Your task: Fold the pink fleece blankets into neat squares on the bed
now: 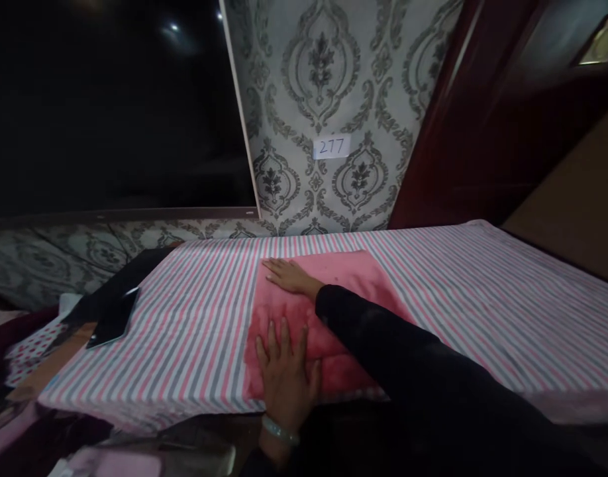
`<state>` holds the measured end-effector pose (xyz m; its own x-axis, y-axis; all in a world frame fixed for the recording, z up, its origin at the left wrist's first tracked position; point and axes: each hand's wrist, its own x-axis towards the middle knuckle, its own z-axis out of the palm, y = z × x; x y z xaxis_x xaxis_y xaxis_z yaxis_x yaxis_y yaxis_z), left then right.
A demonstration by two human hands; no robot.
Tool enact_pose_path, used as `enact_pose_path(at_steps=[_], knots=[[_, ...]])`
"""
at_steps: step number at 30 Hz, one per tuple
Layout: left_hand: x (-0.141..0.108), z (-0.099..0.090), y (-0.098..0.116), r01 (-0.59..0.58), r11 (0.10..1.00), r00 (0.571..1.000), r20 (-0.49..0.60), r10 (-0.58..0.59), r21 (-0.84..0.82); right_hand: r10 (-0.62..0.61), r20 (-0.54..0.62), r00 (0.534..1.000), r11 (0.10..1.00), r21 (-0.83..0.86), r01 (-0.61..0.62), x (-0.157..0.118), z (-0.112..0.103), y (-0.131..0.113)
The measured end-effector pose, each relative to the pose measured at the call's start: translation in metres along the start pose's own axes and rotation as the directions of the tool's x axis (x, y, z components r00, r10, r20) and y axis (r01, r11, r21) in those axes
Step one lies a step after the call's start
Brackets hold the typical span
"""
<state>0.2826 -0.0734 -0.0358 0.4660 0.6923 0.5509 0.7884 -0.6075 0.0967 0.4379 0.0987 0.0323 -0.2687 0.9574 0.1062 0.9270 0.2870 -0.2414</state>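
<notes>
A pink, soft-looking folded cloth [344,268] lies flat on the striped tablecloth [199,318], with darker, creased areas in its near half. My right hand [290,275] rests palm down on its far left corner, fingers stretched to the left. Its dark-sleeved arm crosses over the cloth from the right and hides part of it. Closer to me, my left hand [285,381] presses flat on the near left part with spread fingers. A pale bracelet [279,430] circles the left wrist. Neither hand grips anything.
A dark phone or tablet [114,318] lies at the table's left edge, beside dotted fabric [36,348]. Behind stands a large black screen [110,112]. A label reading 277 [332,146] is on the patterned wall. A brown panel [577,199] borders the right side.
</notes>
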Motion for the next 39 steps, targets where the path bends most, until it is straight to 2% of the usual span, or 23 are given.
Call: enact_pose_path(at_steps=[3, 7, 10, 13, 16, 19, 21, 22, 23, 25, 26, 27, 31, 34, 39], knots=[[0.002, -0.002, 0.001, -0.016, 0.999, 1.0, -0.015, 0.017, 0.046, -0.004, 0.001, 1.0, 0.999, -0.036, 0.004, -0.03, -0.022, 0.002], [0.005, -0.005, 0.002, -0.008, 0.997, 1.0, 0.024, 0.006, 0.076, -0.007, -0.055, 0.998, 0.996, -0.091, 0.002, -0.117, -0.04, 0.019], [0.006, -0.005, 0.004, -0.014, 0.995, 0.999, 0.044, 0.009, 0.099, -0.006, -0.082, 0.997, 0.987, -0.159, -0.008, -0.189, -0.035, 0.034], [0.007, -0.007, 0.001, -0.023, 0.991, 0.997, 0.075, 0.013, 0.133, 0.004, -0.085, 0.996, 0.983, -0.182, -0.02, -0.235, -0.017, 0.041], [0.016, -0.02, -0.006, -0.051, 0.99, 0.985, 0.168, 0.029, 0.13, 0.007, -0.101, 0.995, 0.991, -0.134, -0.021, -0.246, -0.003, 0.041], [0.046, -0.041, -0.002, -0.129, 0.991, 0.957, 0.268, 0.113, 0.044, 0.006, -0.13, 0.991, 0.997, -0.077, -0.016, -0.243, -0.001, 0.041], [0.079, -0.048, 0.014, -0.229, 0.969, 0.909, 0.336, 0.246, -0.089, -0.007, -0.153, 0.988, 0.999, -0.051, -0.001, -0.241, -0.001, 0.041], [0.098, -0.048, 0.025, -0.277, 0.945, 0.865, 0.383, 0.325, -0.175, -0.013, -0.165, 0.986, 0.999, -0.039, 0.007, -0.24, 0.0, 0.042], [0.117, -0.043, 0.038, -0.307, 0.916, 0.806, 0.441, 0.394, -0.258, -0.018, -0.175, 0.984, 1.0, -0.027, 0.014, -0.24, 0.001, 0.042], [0.154, -0.024, 0.062, -0.331, 0.87, 0.66, 0.569, 0.491, -0.366, -0.019, -0.188, 0.982, 1.0, 0.008, 0.02, -0.24, 0.003, 0.043], [0.17, -0.011, 0.072, -0.34, 0.861, 0.604, 0.614, 0.508, -0.378, -0.013, -0.19, 0.982, 0.999, 0.03, 0.02, -0.24, 0.005, 0.044], [0.185, 0.003, 0.079, -0.359, 0.856, 0.568, 0.64, 0.517, -0.373, -0.005, -0.192, 0.981, 0.998, 0.055, 0.015, -0.24, 0.006, 0.044], [0.23, 0.057, 0.087, -0.441, 0.833, 0.518, 0.662, 0.541, -0.334, 0.024, -0.213, 0.977, 0.99, 0.137, 0.005, -0.242, 0.007, 0.043], [0.256, 0.085, 0.084, -0.428, 0.84, 0.487, 0.698, 0.525, -0.333, 0.009, -0.212, 0.977, 0.983, 0.183, 0.03, -0.243, 0.005, 0.044], [0.286, 0.12, 0.081, -0.337, 0.879, 0.527, 0.707, 0.472, -0.336, 0.036, -0.165, 0.986, 0.971, 0.241, 0.005, -0.244, 0.002, 0.045]])
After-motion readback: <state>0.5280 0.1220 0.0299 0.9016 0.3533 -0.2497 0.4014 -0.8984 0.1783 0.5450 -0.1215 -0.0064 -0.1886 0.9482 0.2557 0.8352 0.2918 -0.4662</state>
